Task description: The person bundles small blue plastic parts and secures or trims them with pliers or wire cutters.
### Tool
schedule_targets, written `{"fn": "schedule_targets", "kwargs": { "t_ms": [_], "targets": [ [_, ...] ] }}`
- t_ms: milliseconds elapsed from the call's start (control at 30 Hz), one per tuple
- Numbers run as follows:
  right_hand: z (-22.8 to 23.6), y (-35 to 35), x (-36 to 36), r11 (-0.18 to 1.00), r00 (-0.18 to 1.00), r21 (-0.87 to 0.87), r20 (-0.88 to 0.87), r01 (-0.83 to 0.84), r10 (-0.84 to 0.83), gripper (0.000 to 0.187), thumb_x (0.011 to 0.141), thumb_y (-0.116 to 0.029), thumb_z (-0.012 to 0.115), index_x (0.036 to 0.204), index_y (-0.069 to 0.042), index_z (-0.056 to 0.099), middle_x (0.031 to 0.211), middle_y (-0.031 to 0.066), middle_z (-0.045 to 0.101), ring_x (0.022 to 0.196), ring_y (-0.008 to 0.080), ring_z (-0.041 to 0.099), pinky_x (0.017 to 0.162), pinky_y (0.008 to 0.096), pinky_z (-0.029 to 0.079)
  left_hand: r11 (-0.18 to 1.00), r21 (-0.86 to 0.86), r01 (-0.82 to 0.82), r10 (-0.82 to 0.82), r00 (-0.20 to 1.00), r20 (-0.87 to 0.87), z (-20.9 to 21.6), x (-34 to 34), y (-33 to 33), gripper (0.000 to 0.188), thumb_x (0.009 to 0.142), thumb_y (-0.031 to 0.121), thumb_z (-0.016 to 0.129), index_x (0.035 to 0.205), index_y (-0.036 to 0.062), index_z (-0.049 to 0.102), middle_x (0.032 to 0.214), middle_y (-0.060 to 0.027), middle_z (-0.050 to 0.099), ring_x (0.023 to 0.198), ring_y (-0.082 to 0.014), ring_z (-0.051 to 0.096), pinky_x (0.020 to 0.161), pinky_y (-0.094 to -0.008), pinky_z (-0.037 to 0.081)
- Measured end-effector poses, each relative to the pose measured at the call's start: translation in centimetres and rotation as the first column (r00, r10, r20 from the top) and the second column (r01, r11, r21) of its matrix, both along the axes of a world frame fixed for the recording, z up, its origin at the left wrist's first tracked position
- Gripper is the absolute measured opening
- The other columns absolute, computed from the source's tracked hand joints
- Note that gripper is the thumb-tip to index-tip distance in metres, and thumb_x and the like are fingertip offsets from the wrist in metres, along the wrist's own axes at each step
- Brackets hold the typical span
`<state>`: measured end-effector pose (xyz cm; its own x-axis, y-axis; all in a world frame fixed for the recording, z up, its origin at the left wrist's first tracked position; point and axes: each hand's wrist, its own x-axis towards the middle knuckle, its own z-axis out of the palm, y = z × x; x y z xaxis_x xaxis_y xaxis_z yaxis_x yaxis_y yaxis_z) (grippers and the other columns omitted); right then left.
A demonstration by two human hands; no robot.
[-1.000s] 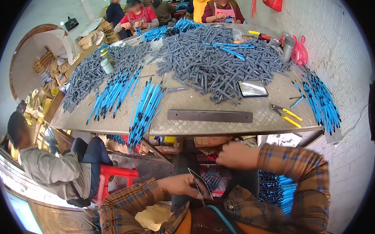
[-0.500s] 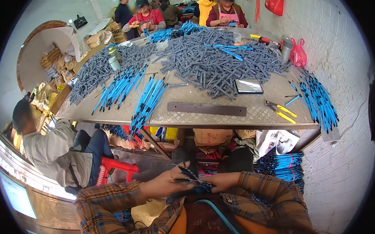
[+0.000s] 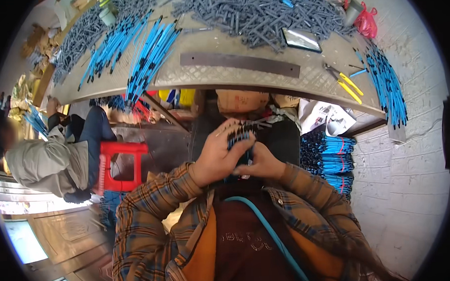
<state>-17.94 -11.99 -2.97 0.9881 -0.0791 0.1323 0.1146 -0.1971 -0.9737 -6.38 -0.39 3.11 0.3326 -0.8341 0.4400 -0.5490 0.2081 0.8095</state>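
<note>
Above my lap my left hand (image 3: 214, 158) wraps round a bundle of thin blue rods with black ends (image 3: 239, 137), its thumb pressed across the front. The bundle's black tips point upward, away from me. My right hand (image 3: 263, 162) closes on the bundle's lower right side. Its fingertips are partly hidden behind the rods. Past my hands, on the table (image 3: 327, 95), lie loose blue rods (image 3: 152, 56) to the left and another stack of blue rods (image 3: 386, 88) at the right edge. Several red-tied bundles (image 3: 337, 161) are piled under the table's right end.
A flat metal bar (image 3: 240, 66) lies along the table's front, with yellow-handled pliers (image 3: 346, 83) and a dark-framed flat device (image 3: 302, 40) to its right. Grey plastic pieces (image 3: 240, 16) are heaped behind. At left, a person (image 3: 47, 159) sits beside a red stool (image 3: 121, 164).
The view has tipped downward. My hands, earlier lower and apart around dark thin pieces, are now higher in the picture and close together round the upright bundle of rods.
</note>
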Motion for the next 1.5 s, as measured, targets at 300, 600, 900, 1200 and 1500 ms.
{"fn": "schedule_targets", "kwargs": {
  "t_ms": [300, 600, 900, 1200, 1500],
  "targets": [
    [-2.4, 3.4, 2.3, 0.869, 0.956, 0.398, -0.105, 0.292, -0.273, 0.024, 0.076, -0.014, 0.069, 0.091, 0.001, 0.061, 0.082, 0.0018, 0.062, 0.075, 0.0071, 0.056, 0.066, 0.0231, 0.046, 0.980, 0.159, 0.120, -0.063, 0.943, -0.327, -0.5, 2.6, 0.4, 0.012, 0.081, 0.011, 0.062, 0.086, -0.0001, 0.062, 0.101, -0.0081, 0.054, 0.091, -0.0163, 0.054, 0.079, -0.0279, 0.043],
    [-3.8, 2.5, 3.8, 0.815, 0.935, 0.467, -0.250, 0.344, -0.252, 0.016, 0.081, -0.016, 0.065, 0.088, -0.001, 0.062, 0.080, -0.0009, 0.061, 0.072, 0.0051, 0.054, 0.063, 0.0218, 0.046, 0.988, 0.136, -0.073, 0.109, 0.955, -0.275, -2.3, 2.4, -0.6, 0.023, 0.082, 0.008, 0.060, 0.103, -0.0001, 0.058, 0.109, -0.0059, 0.053, 0.096, -0.0138, 0.052, 0.083, -0.0267, 0.042],
    [-2.6, 1.2, 5.2, 0.682, 0.918, 0.622, -0.335, 0.386, -0.214, 0.019, 0.083, -0.020, 0.063, 0.088, -0.002, 0.061, 0.077, 0.0027, 0.062, 0.068, 0.0075, 0.057, 0.061, 0.0225, 0.047, 0.914, -0.120, -0.387, 0.208, 0.702, -0.681, -4.5, 1.9, -0.8, 0.028, 0.085, 0.007, 0.056, 0.111, -0.0010, 0.051, 0.109, -0.0070, 0.054, 0.095, -0.0129, 0.053, 0.083, -0.0260, 0.043],
    [-3.1, 1.9, 4.8, 0.725, 0.921, 0.577, -0.315, 0.376, -0.227, 0.023, 0.085, -0.025, 0.061, 0.088, -0.003, 0.059, 0.076, 0.0065, 0.063, 0.069, 0.0117, 0.062, 0.059, 0.0237, 0.050, 0.965, 0.114, -0.237, 0.249, 0.685, -0.685, -4.0, 5.6, -1.3, 0.010, 0.088, 0.011, 0.054, 0.094, 0.0037, 0.056, 0.080, -0.0006, 0.058, 0.069, -0.0060, 0.053, 0.060, -0.0187, 0.041],
    [-3.2, 2.5, 4.8, 0.755, 0.925, 0.543, -0.299, 0.368, -0.236, 0.023, 0.085, -0.025, 0.060, 0.088, -0.003, 0.058, 0.076, 0.0054, 0.063, 0.068, 0.0116, 0.062, 0.058, 0.0233, 0.050, 0.955, 0.066, -0.289, 0.263, 0.722, -0.639, -3.5, 5.0, -1.0, 0.008, 0.089, 0.011, 0.052, 0.084, 0.0045, 0.053, 0.074, 0.0005, 0.055, 0.063, -0.0056, 0.050, 0.057, -0.0179, 0.041]
  ]
}}
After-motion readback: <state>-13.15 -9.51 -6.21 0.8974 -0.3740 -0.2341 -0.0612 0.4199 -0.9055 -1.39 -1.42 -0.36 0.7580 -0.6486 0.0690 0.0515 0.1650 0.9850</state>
